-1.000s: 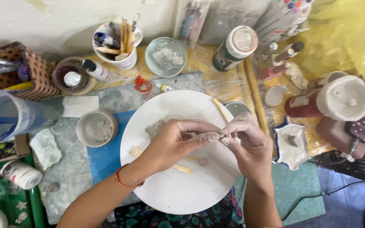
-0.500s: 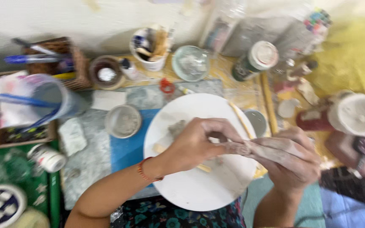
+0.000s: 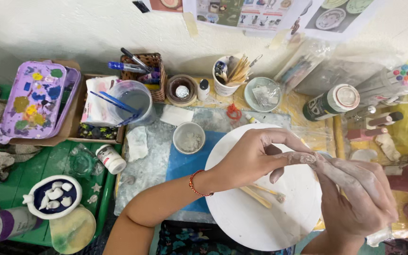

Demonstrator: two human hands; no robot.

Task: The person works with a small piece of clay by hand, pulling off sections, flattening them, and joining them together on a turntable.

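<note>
My left hand (image 3: 256, 156) and my right hand (image 3: 355, 193) meet above a round white board (image 3: 256, 217). Both are smeared with grey clay. Together their fingertips pinch a small lump of grey clay (image 3: 308, 158), held a little above the board's right side. A red bracelet (image 3: 193, 184) sits on my left wrist. Under my left hand, two wooden modelling tools (image 3: 260, 193) lie on the board. A blue mat (image 3: 185, 165) lies beneath the board's left edge.
A small cup of clay slip (image 3: 189, 137) stands left of the board. Behind are a water jar with brushes (image 3: 131, 101), a tool cup (image 3: 227, 75), a teal dish (image 3: 262, 93), a paint bottle (image 3: 331, 101) and markers (image 3: 393, 80). A purple palette (image 3: 34, 99) and blue-white dish (image 3: 53, 196) lie left.
The view has swung left and widened, showing the green tray side. My hands have shifted toward the board's right edge, still pinching the clay.
</note>
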